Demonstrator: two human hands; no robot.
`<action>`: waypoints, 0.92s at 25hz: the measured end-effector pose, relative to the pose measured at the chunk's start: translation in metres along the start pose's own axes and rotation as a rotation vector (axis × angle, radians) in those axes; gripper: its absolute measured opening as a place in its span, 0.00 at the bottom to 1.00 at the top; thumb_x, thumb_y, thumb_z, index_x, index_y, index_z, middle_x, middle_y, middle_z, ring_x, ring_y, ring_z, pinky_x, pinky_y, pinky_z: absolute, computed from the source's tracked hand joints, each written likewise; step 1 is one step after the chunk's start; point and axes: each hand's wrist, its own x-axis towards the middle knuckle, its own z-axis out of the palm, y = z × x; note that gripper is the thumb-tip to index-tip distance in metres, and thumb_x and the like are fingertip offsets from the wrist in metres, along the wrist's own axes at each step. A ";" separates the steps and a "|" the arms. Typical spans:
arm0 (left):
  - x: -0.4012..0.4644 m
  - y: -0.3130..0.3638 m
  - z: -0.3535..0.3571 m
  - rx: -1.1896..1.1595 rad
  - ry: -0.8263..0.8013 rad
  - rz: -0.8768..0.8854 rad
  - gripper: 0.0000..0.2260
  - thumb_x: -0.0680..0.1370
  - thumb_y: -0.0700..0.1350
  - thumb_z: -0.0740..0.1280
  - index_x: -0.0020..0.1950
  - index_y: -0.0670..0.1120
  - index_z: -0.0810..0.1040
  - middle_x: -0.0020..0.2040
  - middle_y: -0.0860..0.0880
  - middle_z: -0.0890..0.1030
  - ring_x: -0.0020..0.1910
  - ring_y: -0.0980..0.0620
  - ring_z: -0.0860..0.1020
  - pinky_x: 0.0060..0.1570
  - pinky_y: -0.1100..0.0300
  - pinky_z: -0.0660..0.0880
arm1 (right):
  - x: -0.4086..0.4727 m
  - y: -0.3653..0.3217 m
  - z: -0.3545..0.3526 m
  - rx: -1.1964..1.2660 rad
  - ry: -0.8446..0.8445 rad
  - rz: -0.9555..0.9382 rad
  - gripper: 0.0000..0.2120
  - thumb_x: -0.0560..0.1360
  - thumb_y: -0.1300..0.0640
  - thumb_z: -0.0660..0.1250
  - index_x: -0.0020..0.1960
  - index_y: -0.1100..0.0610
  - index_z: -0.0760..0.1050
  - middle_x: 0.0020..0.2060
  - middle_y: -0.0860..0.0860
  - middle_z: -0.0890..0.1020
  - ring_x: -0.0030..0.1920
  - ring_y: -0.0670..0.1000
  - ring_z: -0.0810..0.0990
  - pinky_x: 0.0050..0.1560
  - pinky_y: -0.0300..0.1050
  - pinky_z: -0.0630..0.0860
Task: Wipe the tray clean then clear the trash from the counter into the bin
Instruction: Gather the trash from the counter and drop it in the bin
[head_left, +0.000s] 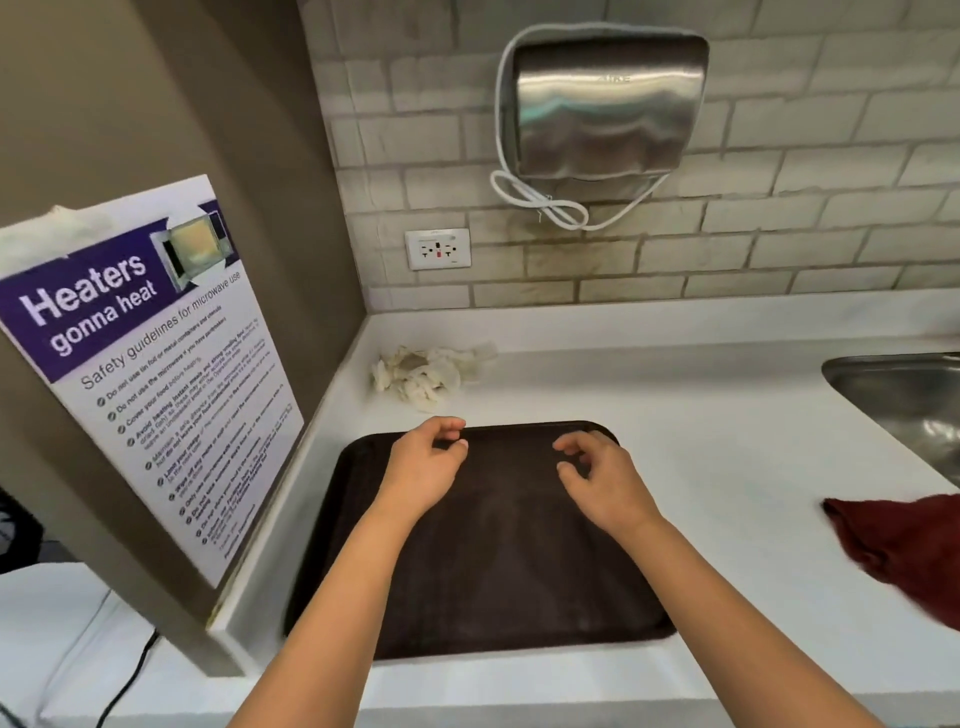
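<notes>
A dark brown tray (498, 561) lies flat on the white counter (701, 441) in front of me. Both my hands hover over its far half, fingers loosely curled and apart, holding nothing. My left hand (423, 465) is near the tray's far left edge; my right hand (597, 475) is near its far right corner. Crumpled white paper trash (423, 371) lies on the counter beyond the tray, near the back left corner. A dark red cloth (904, 545) rests on the counter at the right edge of the view.
A steel sink (904, 395) is set into the counter at the right. A hand dryer (602, 104) and a wall socket (438, 249) are on the tiled wall. A side panel with a microwave safety poster (156, 374) bounds the counter on the left.
</notes>
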 end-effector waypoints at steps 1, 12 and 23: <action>0.006 -0.004 -0.002 0.011 0.010 -0.013 0.12 0.77 0.42 0.65 0.60 0.48 0.77 0.52 0.53 0.77 0.38 0.60 0.74 0.34 0.79 0.69 | 0.005 0.002 0.003 -0.014 -0.008 0.011 0.11 0.75 0.60 0.64 0.56 0.54 0.76 0.49 0.45 0.73 0.48 0.46 0.74 0.50 0.34 0.67; 0.107 -0.043 -0.012 0.073 0.120 -0.171 0.13 0.77 0.42 0.63 0.62 0.47 0.76 0.63 0.49 0.75 0.56 0.51 0.76 0.53 0.65 0.68 | 0.118 0.000 0.062 -0.061 -0.148 -0.056 0.11 0.76 0.60 0.62 0.57 0.55 0.76 0.56 0.49 0.75 0.51 0.48 0.75 0.54 0.38 0.69; 0.219 -0.085 0.011 0.194 0.165 -0.265 0.08 0.76 0.38 0.61 0.50 0.45 0.79 0.58 0.47 0.77 0.47 0.53 0.75 0.45 0.64 0.71 | 0.263 -0.001 0.136 -0.171 -0.354 -0.202 0.14 0.77 0.62 0.58 0.60 0.53 0.75 0.59 0.52 0.74 0.57 0.51 0.75 0.56 0.40 0.71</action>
